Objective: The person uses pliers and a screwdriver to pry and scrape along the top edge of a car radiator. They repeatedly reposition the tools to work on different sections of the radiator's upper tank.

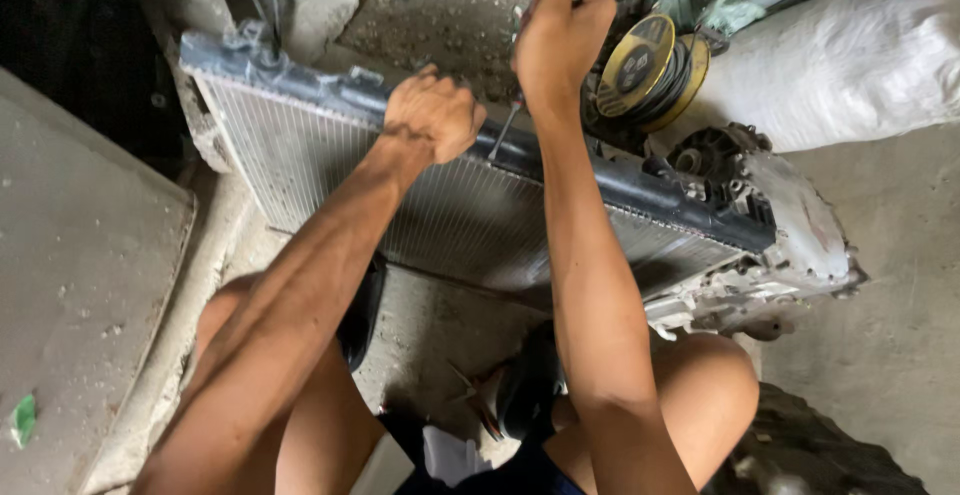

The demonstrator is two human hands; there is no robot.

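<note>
A: What sits at the centre?

B: A car radiator (470,217), stood on its long edge on the concrete floor (880,355), slanting from upper left to lower right. Its core is a sheet of fine, pale metal fins; a dark plastic tank (620,183) runs along the top edge.

A: And the hands?

B: The left hand (432,113) is curled into a fist over the tank, gripping the rim. The right hand (560,30) is closed around the handle of a screwdriver (505,127), whose thin metal shaft slants down to the tank just beside the left hand.

A: What lies around it?

B: Just behind the radiator, a spool (650,70) with yellow flanges, wound with dark cable. To the right, a grey cast-metal housing (790,245), rough and lumpy, touches the radiator's lower end. Beyond that lies a bulging white woven sack (850,65).

A: Any containers?

B: Only the sack; I cannot tell what fills it. A flat grey slab (80,295) lies at left, dusty.
</note>
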